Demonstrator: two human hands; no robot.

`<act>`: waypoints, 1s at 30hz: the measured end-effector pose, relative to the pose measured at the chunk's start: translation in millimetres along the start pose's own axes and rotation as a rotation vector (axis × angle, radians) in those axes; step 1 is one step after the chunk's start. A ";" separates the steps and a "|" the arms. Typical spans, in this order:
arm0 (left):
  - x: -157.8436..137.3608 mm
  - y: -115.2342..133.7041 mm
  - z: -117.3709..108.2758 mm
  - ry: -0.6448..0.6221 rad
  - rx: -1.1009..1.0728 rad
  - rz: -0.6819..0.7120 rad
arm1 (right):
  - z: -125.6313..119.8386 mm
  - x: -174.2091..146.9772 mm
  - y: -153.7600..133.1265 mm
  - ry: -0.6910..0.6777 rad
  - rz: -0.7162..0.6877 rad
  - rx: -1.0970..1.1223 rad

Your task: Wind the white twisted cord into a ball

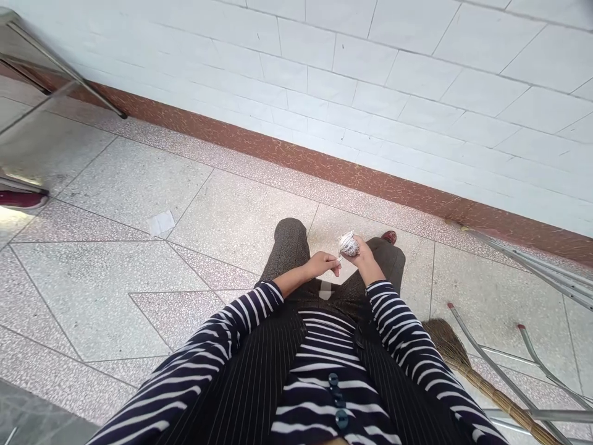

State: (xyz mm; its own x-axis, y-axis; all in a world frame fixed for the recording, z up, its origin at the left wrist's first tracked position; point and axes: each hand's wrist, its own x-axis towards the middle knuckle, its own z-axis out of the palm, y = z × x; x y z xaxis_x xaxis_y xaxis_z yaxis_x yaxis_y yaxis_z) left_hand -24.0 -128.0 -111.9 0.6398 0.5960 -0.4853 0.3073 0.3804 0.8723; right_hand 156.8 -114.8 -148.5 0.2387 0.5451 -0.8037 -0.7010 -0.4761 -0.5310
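Holds a white ball (348, 243), maybe wound from string, in the right hand (364, 252), with fingers curled round its right and near side. Pinches a thin white bit of string (340, 259) with the left hand (322, 264), thumb and fingertips close together. Hard to tell if joined to the ball. Has the ball touching the right hand, just to the right of the left fingertips and a little farther off. Holds it up between the knees (291, 238), probably to see it well and bring both hands close. Grips the ball on one side only, likely to leave the other side free for pinching. Sits with a broom (484, 384) near on the right and paper (161, 224) on the floor (241, 216), far to the left.
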 end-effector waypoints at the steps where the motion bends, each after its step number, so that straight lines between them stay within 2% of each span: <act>1: 5.9 -6.7 0.2 0.024 0.012 -0.051 | 0.6 6.2 4.4 0.014 0.038 0.015; 3: 18.2 -17.5 0.0 0.059 0.044 -0.133 | 1.1 17.3 11.4 0.038 0.100 0.055; 7: 39.5 -34.1 0.1 0.054 0.091 -0.223 | -0.3 36.7 19.9 0.070 0.154 0.166; 12: 59.2 -48.0 2.3 0.033 0.104 -0.328 | 2.4 63.7 24.2 0.099 0.159 0.283; 17: 80.3 -51.0 2.2 0.059 0.080 -0.379 | 8.2 86.2 17.9 0.106 0.134 0.343; 23: 105.2 -52.8 -10.5 0.095 0.087 -0.406 | 8.0 94.9 12.0 0.059 0.107 0.308; 30: 124.3 -54.1 -27.3 0.152 0.111 -0.410 | -4.9 92.5 34.9 0.071 0.130 0.113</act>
State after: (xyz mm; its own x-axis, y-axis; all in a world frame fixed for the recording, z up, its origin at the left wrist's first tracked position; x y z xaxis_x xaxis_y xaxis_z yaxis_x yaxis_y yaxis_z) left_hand 19.7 -55.2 -221.1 0.3410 0.5123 -0.7882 0.5929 0.5335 0.6032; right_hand 157.7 -84.4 -242.7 0.1846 0.4322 -0.8827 -0.7994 -0.4565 -0.3907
